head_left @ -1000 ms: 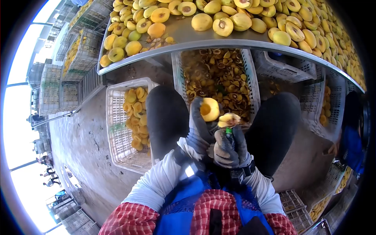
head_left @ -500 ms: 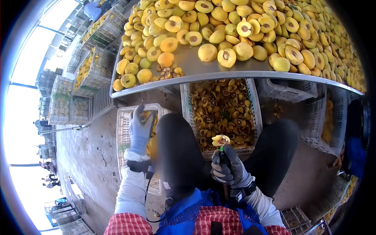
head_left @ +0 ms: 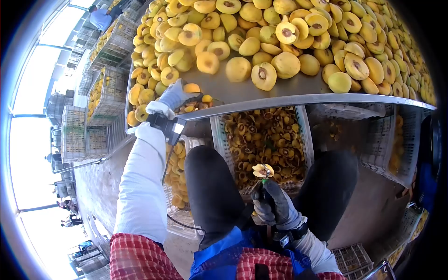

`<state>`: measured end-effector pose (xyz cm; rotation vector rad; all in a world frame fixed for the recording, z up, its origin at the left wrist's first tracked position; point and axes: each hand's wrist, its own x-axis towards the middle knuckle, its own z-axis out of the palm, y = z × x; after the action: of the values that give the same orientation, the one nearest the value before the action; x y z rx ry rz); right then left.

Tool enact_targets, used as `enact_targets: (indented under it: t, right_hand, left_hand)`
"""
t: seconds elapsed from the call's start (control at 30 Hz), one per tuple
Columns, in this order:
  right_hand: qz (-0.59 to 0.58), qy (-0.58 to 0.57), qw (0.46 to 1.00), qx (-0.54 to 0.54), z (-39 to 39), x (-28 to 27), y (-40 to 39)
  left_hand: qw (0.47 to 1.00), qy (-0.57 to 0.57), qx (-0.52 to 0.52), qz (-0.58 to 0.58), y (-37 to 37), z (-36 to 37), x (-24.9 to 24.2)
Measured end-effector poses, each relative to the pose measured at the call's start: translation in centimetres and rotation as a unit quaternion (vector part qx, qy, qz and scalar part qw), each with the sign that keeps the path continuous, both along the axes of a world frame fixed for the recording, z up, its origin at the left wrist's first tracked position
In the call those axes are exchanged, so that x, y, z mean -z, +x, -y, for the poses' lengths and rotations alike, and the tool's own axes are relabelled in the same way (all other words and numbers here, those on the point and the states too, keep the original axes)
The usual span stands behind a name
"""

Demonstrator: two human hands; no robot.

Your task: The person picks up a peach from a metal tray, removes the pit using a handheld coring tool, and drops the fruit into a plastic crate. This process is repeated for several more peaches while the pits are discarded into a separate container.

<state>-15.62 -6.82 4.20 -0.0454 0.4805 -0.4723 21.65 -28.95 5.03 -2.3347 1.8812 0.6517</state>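
My left hand (head_left: 174, 97), in a grey glove, reaches over the near left edge of the metal table. Its fingers close around an orange-yellow peach half (head_left: 192, 87), partly hiding it. Small pit scraps (head_left: 189, 108) lie just beside this hand. Between my knees, my right hand (head_left: 275, 205) grips a small hand tool (head_left: 264, 182) with a dark handle and green collar. At the tool's metal tip sits a piece of cut yellow fruit (head_left: 262, 171), its brown centre showing.
Halved yellow peaches (head_left: 280, 28) are heaped on the metal table (head_left: 214, 84). Below stands a crate (head_left: 308, 135) of brown pits and scraps. Another crate (head_left: 184, 219) with yellow fruit is by my left knee. Stacked crates (head_left: 74, 135) line the left, where a person (head_left: 99, 18) is farther back.
My left hand has moved from above the crate by my left knee up to the peach half on the table. My right hand stays between my knees with the tool and fruit piece.
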Motion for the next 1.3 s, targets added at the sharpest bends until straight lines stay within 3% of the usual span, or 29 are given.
enact_targets:
  t: [0.03, 0.13, 0.17, 0.2, 0.23, 0.27, 0.3, 0.33, 0.37, 0.43, 0.47, 0.53, 0.67, 0.7, 0.77, 0.83, 0.93, 0.97, 1.03, 1.1, 1.2, 1.23, 1.3]
  right_hand:
    - [0.047, -0.02, 0.999, 0.01, 0.5, -1.1, -0.1]
    - [0.258, 0.038, 0.964, 0.05, 0.7, -1.5, 0.2]
    - [0.28, 0.049, 0.956, 0.067, 0.9, -1.9, 0.4]
    - [0.302, 0.061, 0.948, 0.084, 1.0, -2.2, 0.7]
    - [0.37, 0.069, 0.922, 0.095, 1.2, -2.0, 1.1]
    - [0.367, 0.034, 0.925, 0.092, 1.5, -2.1, 1.4]
    - [0.332, -0.02, 0.939, 0.085, 2.2, -2.5, 1.6]
    - [0.257, -0.091, 0.959, 0.074, 3.1, -2.8, 1.8]
    - [0.159, -0.1, 0.98, 0.062, 3.2, -2.3, 2.1]
    - [-0.031, 0.003, 0.998, 0.051, 3.1, 1.0, 3.0]
    - [-0.068, -0.015, 0.996, 0.056, 2.7, 0.8, 2.9]
    - [-0.141, -0.052, 0.987, 0.059, 1.8, -0.1, 2.6]
    - [-0.177, -0.163, 0.964, 0.113, 0.7, -2.8, 3.4]
    - [-0.139, -0.157, 0.966, 0.15, 0.6, -1.8, 3.3]
    - [-0.238, -0.324, 0.882, 0.245, 0.4, -0.4, 4.0]
    - [-0.291, -0.404, 0.839, 0.219, -0.1, -0.4, 3.5]
    - [-0.397, -0.443, 0.799, 0.092, -1.0, -2.4, 2.1]
    - [-0.418, -0.509, 0.746, 0.103, -1.3, -2.9, 1.9]
    - [-0.434, -0.54, 0.713, 0.103, -2.3, -3.1, 1.6]
    - [-0.447, -0.569, 0.678, 0.129, -3.0, -2.8, 1.5]
    - [-0.444, -0.518, 0.728, 0.063, -3.7, -2.4, 1.6]
    - [-0.446, -0.536, 0.709, 0.106, -4.1, -2.0, 1.9]
    - [-0.449, -0.567, 0.663, 0.191, -5.3, -0.8, 2.6]
  left_hand:
    - [1.0, -0.015, 0.003, 0.025, -0.7, -1.2, -0.1]
    - [0.978, -0.168, -0.063, -0.111, -0.5, -3.0, 2.7]
    - [0.887, -0.235, -0.114, -0.382, -4.2, -4.5, 0.5]
    - [0.809, -0.217, -0.165, -0.521, -7.7, -6.5, -2.5]
    - [0.74, -0.17, -0.131, -0.637, -8.9, -8.5, -3.2]
    - [0.707, -0.184, -0.168, -0.662, -12.0, -10.9, -4.0]
    - [0.692, -0.149, -0.135, -0.694, -13.7, -12.9, -4.0]
    - [0.718, -0.192, -0.112, -0.659, -15.2, -14.7, -3.6]
    - [0.678, -0.185, -0.13, -0.699, -16.7, -16.0, -3.3]
    - [0.623, -0.162, -0.161, -0.748, -17.3, -18.3, -2.8]
    - [0.611, -0.15, -0.172, -0.759, -16.6, -19.1, -2.1]
    - [0.636, -0.14, -0.128, -0.748, -16.7, -20.1, -2.1]
    - [0.712, -0.141, -0.035, -0.687, -18.4, -21.6, -2.9]
    - [0.727, -0.159, -0.031, -0.667, -18.8, -22.0, -3.0]
    - [0.776, -0.177, -0.051, -0.604, -19.3, -22.6, -3.6]
    - [0.835, -0.172, -0.099, -0.513, -19.8, -23.1, -4.4]
    - [0.836, -0.298, -0.106, -0.448, -20.9, -23.9, -3.4]
    - [0.838, -0.315, -0.11, -0.432, -21.2, -24.1, -3.2]
    - [0.729, -0.255, -0.23, -0.593, -21.9, -24.5, -2.9]
    - [0.815, -0.356, -0.101, -0.446, -22.8, -24.9, -3.1]
    - [0.837, -0.406, -0.037, -0.365, -23.4, -25.3, -3.3]
    - [0.838, -0.419, -0.03, -0.348, -23.4, -25.4, -3.0]
    - [0.755, -0.345, -0.163, -0.534, -23.9, -25.7, -2.7]
